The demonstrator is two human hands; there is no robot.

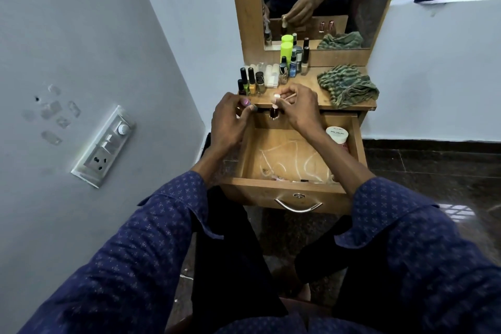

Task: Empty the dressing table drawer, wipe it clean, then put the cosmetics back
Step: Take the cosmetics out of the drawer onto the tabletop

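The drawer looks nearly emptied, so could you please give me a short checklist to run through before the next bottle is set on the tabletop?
1. Drawer fully open: ok.
2. Right hand grips a bottle: ok.
3. Left hand grips small items: ok, though what they are, cannot tell.
4. Drawer emptied: not ok, a white-lidded jar and small items by the front wall remain.
5. Cloth ready on the tabletop: ok.
6. Bare tabletop beside the nail polish bottles: ok.
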